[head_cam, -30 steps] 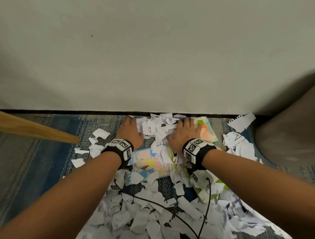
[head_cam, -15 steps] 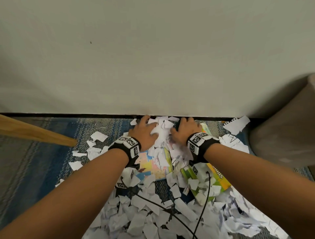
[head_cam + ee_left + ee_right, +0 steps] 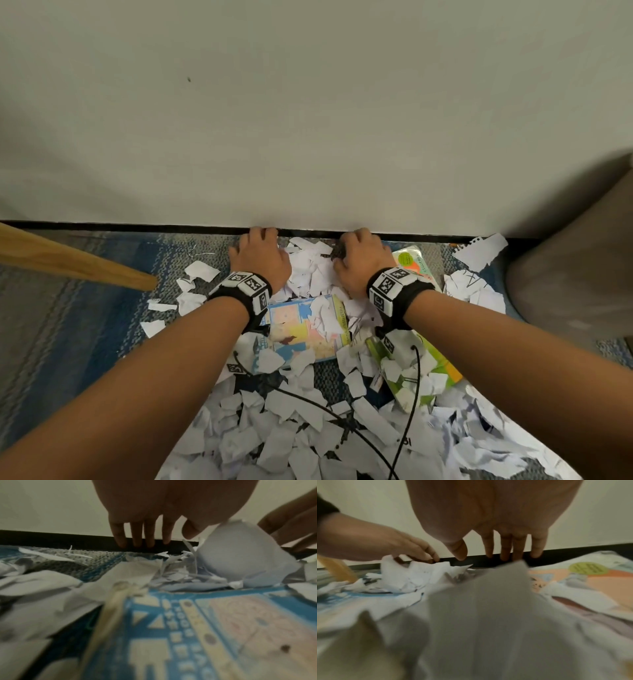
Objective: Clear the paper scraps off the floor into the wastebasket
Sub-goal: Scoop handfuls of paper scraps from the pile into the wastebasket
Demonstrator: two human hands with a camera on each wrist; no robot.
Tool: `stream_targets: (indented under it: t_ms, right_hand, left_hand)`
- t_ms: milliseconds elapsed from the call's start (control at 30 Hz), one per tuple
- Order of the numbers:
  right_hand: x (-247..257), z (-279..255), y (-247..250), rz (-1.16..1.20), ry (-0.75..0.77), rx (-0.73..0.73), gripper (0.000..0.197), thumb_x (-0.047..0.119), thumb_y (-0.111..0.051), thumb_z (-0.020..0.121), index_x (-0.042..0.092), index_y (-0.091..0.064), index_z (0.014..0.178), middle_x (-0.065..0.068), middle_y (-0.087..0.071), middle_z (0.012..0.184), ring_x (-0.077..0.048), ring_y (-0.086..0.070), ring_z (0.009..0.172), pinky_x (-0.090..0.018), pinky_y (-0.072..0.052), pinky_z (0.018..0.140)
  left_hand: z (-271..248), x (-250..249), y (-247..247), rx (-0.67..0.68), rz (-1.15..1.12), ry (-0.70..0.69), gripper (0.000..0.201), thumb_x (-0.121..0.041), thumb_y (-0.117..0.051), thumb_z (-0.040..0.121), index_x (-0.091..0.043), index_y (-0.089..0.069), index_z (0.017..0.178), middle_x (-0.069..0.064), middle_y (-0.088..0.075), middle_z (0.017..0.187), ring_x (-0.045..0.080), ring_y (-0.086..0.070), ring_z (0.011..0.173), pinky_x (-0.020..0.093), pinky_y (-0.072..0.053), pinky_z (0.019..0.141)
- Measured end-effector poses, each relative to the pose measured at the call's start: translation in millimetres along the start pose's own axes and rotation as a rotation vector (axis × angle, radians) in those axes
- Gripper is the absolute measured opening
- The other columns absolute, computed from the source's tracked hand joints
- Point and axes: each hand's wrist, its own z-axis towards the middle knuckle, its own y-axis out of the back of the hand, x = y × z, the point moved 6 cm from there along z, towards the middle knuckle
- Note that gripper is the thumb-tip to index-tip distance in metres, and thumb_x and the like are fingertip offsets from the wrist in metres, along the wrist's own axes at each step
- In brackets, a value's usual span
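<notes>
- Scraps of torn white paper are lying heaped on the blue-grey striped carpet, from the near edge to the far black baseboard.
- Left hand is hovering at the far heap, fingers straight, spread, holding nothing.
- Right hand is alongside, fingers extended, empty.
- Blue picture booklet is lying between the wrists.

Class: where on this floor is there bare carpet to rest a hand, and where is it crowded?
Bare carpet lies left of the left hand, under the wooden leg. Between both hands and nearer the camera, paper scraps and booklets cover it.
</notes>
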Motion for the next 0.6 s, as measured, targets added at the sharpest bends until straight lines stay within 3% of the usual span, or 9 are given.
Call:
stream_targets:
  t_ms: [100,200,300,400,433,500,600]
  right_hand:
    - [-7.1,0.2,-13.3,-0.020,-0.115,0.093,0.065,0.056,-0.043,0.089,0.015,-0.037,0.139,-0.015,-0.040,0.137,-0.036,-0.042,0.127,-0.047,-0.033,0.107]
    - [17.8,-3.2,-26.7,-0.001,0.084,0.169,0.076,0.056,-0.045,0.089,0.012,-0.025,0.148,-0.016,-0.029,0.150,-0.036,-0.035,0.135,-0.045,-0.029,0.113]
    - [42.0,-6.7,-26.8,0.181,0.220,0.247,0.077,0.041,-0.056,0.091,0.008,-0.020,0.150,-0.017,-0.026,0.152,-0.034,-0.038,0.135,-0.036,-0.031,0.110]
    - [48.4,2.2,-15.9,0.302,0.202,0.190,0.088,0.036,-0.069,0.081,0.010,-0.021,0.150,-0.014,-0.028,0.147,-0.033,-0.037,0.134,-0.036,-0.034,0.110]
    - [48.3,6.2,-12.3,0.307,0.186,0.163,0.094,0.039,-0.072,0.077,0.012,-0.020,0.150,-0.013,-0.026,0.146,-0.034,-0.035,0.133,-0.039,-0.034,0.111]
    - [49.2,12.9,-11.4,0.243,0.175,0.170,0.109,0.047,-0.077,0.068,0.018,-0.014,0.152,-0.010,-0.021,0.148,-0.037,-0.031,0.133,-0.046,-0.035,0.110]
    - [57.3,13.8,-18.1,0.059,0.216,0.284,0.133,0.054,-0.085,0.051,0.033,0.000,0.152,-0.003,-0.007,0.150,-0.039,-0.028,0.135,-0.053,-0.039,0.105]
  left_hand:
    - [-2.1,-2.3,-27.1,0.187,-0.017,0.062,0.056,-0.048,-0.035,0.096,-0.023,-0.029,0.146,0.014,-0.023,0.152,0.033,-0.021,0.141,0.051,-0.022,0.112]
    - [-5.4,1.3,-37.1,0.205,-0.070,-0.001,0.056,-0.044,-0.036,0.097,-0.027,-0.022,0.149,0.011,-0.011,0.158,0.030,-0.009,0.146,0.049,-0.014,0.117]
    - [-8.8,7.1,-33.0,0.245,-0.126,-0.166,0.052,-0.030,-0.040,0.098,-0.022,-0.029,0.147,0.005,-0.020,0.156,0.028,-0.023,0.143,0.047,-0.024,0.115]
    - [-12.2,9.4,-15.8,0.223,-0.262,-0.245,0.041,-0.019,-0.046,0.095,-0.018,-0.044,0.135,0.006,-0.042,0.142,0.026,-0.044,0.127,0.043,-0.038,0.105]
    - [-13.0,10.6,-9.5,0.194,-0.270,-0.228,0.040,-0.023,-0.048,0.094,-0.020,-0.044,0.134,0.005,-0.045,0.139,0.026,-0.045,0.126,0.044,-0.038,0.104]
    - [-15.4,12.5,-2.1,0.168,-0.207,-0.183,0.053,-0.047,-0.053,0.090,-0.028,-0.039,0.137,0.002,-0.041,0.141,0.026,-0.039,0.130,0.048,-0.035,0.105]
    - [-23.4,11.4,-11.6,0.309,-0.049,-0.185,0.089,-0.078,-0.052,0.073,-0.039,-0.018,0.145,-0.004,-0.025,0.150,0.027,-0.027,0.135,0.053,-0.031,0.104]
